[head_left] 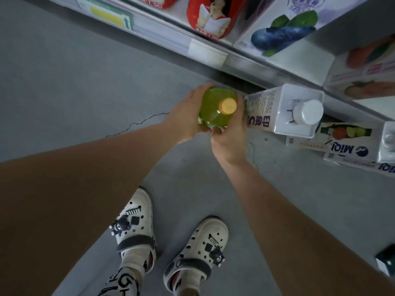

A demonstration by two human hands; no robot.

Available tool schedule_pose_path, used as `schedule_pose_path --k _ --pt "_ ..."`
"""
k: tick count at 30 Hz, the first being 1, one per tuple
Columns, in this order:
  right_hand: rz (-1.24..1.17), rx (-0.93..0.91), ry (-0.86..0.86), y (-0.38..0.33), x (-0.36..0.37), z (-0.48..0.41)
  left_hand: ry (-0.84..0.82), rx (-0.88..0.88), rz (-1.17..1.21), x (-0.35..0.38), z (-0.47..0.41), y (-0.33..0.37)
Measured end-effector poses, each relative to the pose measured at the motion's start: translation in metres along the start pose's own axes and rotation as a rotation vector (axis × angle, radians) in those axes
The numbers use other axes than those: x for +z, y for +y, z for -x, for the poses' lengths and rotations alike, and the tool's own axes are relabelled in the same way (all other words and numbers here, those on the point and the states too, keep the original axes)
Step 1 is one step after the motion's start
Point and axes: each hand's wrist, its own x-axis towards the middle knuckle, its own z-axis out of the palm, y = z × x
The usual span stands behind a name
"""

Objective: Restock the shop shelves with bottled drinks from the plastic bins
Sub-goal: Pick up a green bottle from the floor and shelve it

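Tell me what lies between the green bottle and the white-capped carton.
In the head view, only the right hand lies there, its fingers curled round the green bottle beside the white-capped carton.

Bottle: the green plastic bottle with a yellow cap (pixel 215 110) is held between the left hand (pixel 183 118), at its left, and the right hand (pixel 229 138), at its right.
Carton: the white square carton with a white screw cap (pixel 284 113) is set just right of the bottle.
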Motion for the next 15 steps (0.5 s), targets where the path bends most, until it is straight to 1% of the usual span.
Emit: schedule_pose_path --k 3,6,8,11,15 --pt "-0.012 -0.02 0.003 0.008 -0.002 -0.001 0.021 0.029 -0.021 0.0 0.002 -0.006" --pt "-0.08 -0.014 -0.017 0.014 -0.003 0.006 -0.016 0.052 -0.113 -0.008 0.004 -0.009" --pt "-0.143 0.002 -0.045 0.016 -0.003 0.013 -0.06 0.067 -0.212 -0.016 0.006 -0.01" --pt "-0.195 0.041 -0.133 0.017 -0.004 0.018 -0.092 0.069 -0.328 -0.027 0.013 -0.01" --pt "-0.324 0.149 -0.217 0.008 -0.014 0.02 -0.075 -0.008 -0.294 -0.033 0.027 -0.008"
